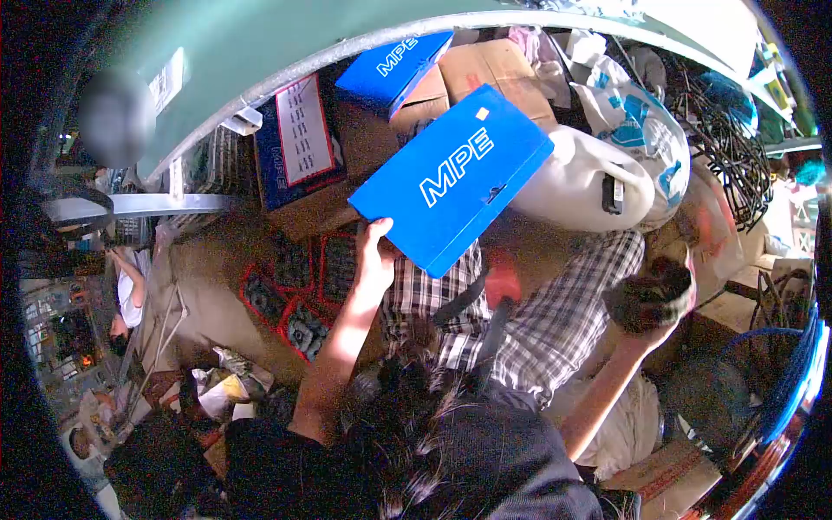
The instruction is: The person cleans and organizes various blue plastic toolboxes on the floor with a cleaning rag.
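A flat blue box (459, 182) with white "MPE" lettering is held up in front of me, tilted. My left hand (376, 260) grips its lower left edge, thumb on the top face and the other fingers hidden beneath. Off to the right, my right hand (672, 325) is closed around a dark, roundish bundle (648, 299); blur hides what kind of thing it is. A second blue MPE box (394, 68) rests behind, among brown cardboard boxes (494, 74).
A white plastic container (585, 182) stands right of the blue box, beside a clear plastic bag (672, 143). Black bundles with red edging (303, 277) lie on the floor at left. Black wire-like pieces (732, 147) hang at right. Another person (130, 290) is at far left.
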Demonstrator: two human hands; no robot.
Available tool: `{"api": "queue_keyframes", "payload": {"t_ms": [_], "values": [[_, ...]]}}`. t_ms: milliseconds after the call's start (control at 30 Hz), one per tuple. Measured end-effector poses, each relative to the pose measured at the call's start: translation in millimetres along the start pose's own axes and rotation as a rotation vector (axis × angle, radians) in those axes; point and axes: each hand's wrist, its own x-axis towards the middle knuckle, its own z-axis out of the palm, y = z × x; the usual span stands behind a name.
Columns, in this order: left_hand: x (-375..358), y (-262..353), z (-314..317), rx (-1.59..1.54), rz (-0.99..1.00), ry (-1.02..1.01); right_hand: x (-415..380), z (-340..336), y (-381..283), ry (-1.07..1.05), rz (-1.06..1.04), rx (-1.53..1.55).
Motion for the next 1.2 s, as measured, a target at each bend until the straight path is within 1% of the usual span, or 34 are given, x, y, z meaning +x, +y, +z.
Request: {"api": "queue_keyframes", "payload": {"t_ms": [67, 100, 133, 167, 200, 233, 300, 367, 400, 433, 467, 500, 567, 633, 667, 700, 733, 767, 800, 867, 900, 933, 967, 1000, 1033, 1067, 1100, 1133, 1167, 1200], "values": [[-3, -1, -1, 0.069, 0.008, 0.017, 2, 24, 7, -0.11, -0.033, -0.031], [-2, 0, 2, 0.105, 0.016, 0.012, -11, 61, 6, -0.217, -0.066, -0.206], [-3, -1, 8, 0.036, 0.027, 0.002, -40, 116, 3, -0.479, -0.182, -0.608], [-6, -10, 0, 0.292, 0.293, -0.166, -64, 167, 0, -0.795, -0.382, -0.912], [-7, -8, 0, 0.367, 0.36, -0.219, -85, 204, 8, -1.062, -0.544, -1.001], [-7, -8, 1, 0.387, 0.398, -0.251, -107, 223, 21, -1.122, -0.448, -0.913], [-3, -3, 6, 0.324, 0.31, -0.215, -96, 237, 62, -1.246, -0.738, -1.037], [-1, 1, 9, 0.211, 0.179, -0.144, -45, 240, 100, -0.968, -0.737, -0.957], [-5, 2, 3, 0.126, 0.08, -0.083, -5, 245, 113, -0.802, -0.468, -1.225], [-9, 3, -4, 0.034, -0.012, -0.014, 38, 250, 114, -0.69, -0.547, -1.427], [-3, -6, -21, 0.05, -0.009, 0.037, 92, 241, 134, -0.555, -0.54, -1.628], [-6, -5, -22, 0.06, -0.006, 0.016, 116, 239, 111, -0.538, -0.554, -1.542], [-13, 1, -16, 0.081, 0.016, -0.031, 164, 219, 93, -0.414, -0.434, -1.443], [-20, 2, -15, 0.071, 0.033, 0.012, 165, 210, 81, -0.258, -0.662, -0.981], [-19, 0, -17, 0.07, 0.047, 0.037, 128, 221, 60, -0.249, -0.783, -1.059], [-17, -1, -21, 0.071, 0.059, 0.059, 92, 230, 53, -0.336, -0.943, -1.134], [-12, -8, -35, 0.029, 0.035, -0.005, 42, 237, 54, -0.573, -0.779, -1.024], [-9, -18, -51, 0.03, -0.02, 0.053, -8, 244, 55, -0.77, -0.576, -0.914], [-10, -29, -66, 0.032, -0.075, 0.111, -56, 254, 54, -0.97, -0.414, -1.215], [-10, -24, -67, 0.092, -0.033, 0.113, -97, 236, 149, -1.165, -0.544, -0.841], [-9, -12, -54, 0.151, 0.062, 0.057, -70, 256, 131, -1.156, -0.473, -1.047], [-10, 0, -46, 0.115, 0.027, -0.02, -42, 277, 112, -1.159, -0.406, -1.262], [-15, 7, -41, 0.073, -0.014, -0.086, 8, 288, 122, -1.097, -0.617, -1.589], [-18, 11, -39, 0.118, -0.062, -0.055, 66, 286, 133, -0.905, -0.629, -1.72], [-24, 13, -34, 0.091, -0.028, -0.064, 122, 284, 144, -0.713, -0.615, -1.842], [-28, 14, -25, 0.063, 0.01, -0.079, 148, 280, 123, -0.52, -0.342, -1.714], [-25, 18, -18, 0.034, 0.053, -0.099, 155, 279, 93, -0.468, -0.122, -1.591], [-21, 15, -26, -0.008, 0.071, -0.123, 160, 270, 91, -0.245, -0.354, -1.345], [-18, 12, -33, -0.002, 0.05, -0.094, 137, 271, 75, -0.295, -0.471, -1.207], [-18, 8, -41, 0.006, 0.018, -0.062, 103, 280, 62, -0.466, -0.711, -1.119]]}}
